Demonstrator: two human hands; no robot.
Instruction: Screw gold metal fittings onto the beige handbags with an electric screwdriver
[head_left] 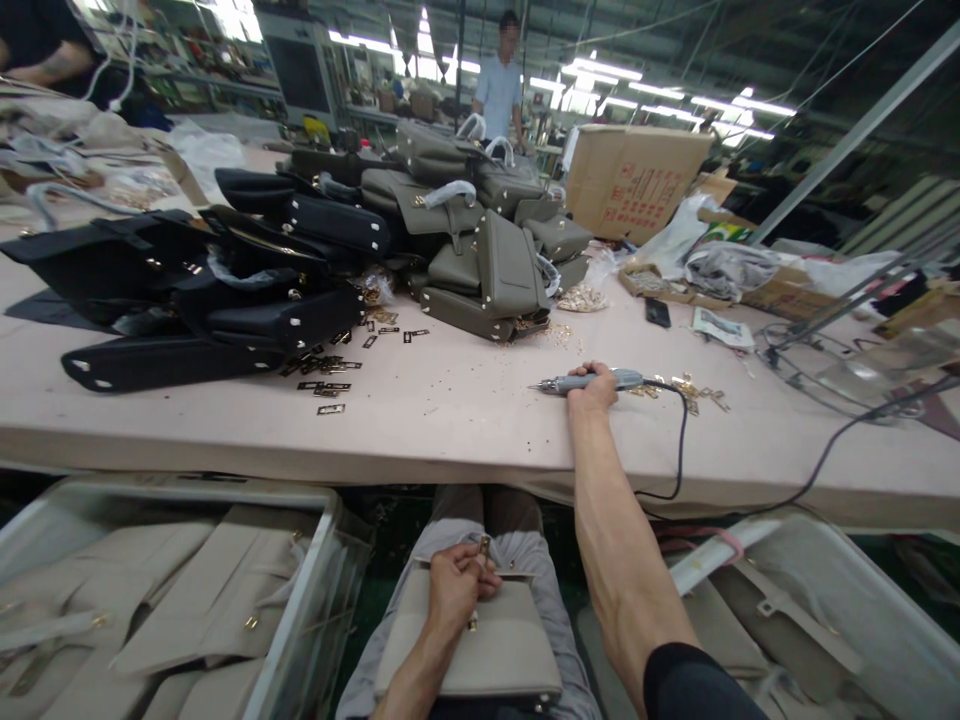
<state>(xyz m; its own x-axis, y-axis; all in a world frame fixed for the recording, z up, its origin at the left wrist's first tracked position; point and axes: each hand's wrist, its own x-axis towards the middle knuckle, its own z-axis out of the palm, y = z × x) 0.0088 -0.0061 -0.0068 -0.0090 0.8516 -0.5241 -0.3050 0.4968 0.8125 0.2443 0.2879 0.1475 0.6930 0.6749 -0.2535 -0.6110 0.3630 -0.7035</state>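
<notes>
A beige handbag (510, 640) lies across my lap, with gold-coloured hardware on its front. My left hand (454, 590) is closed over its upper edge, pinching a small strap tab (484, 546) with a metal fitting that sticks up between the fingers. Part of the tab is hidden by them. Out on the table, my right hand (594, 388) is wrapped around a grey electric screwdriver (562, 384), its bit pointing left and its black cord running off to the right. Gold metal plates (694, 390) lie just right of that hand.
Black handbags (180, 355) and olive handbags (487, 270) are piled on the table (450, 420). Dark metal frames (330, 385) lie before them. Bins with beige bags stand at left (330, 510) and right (847, 570). Farther back are a cardboard box (637, 180) and a standing person (499, 95).
</notes>
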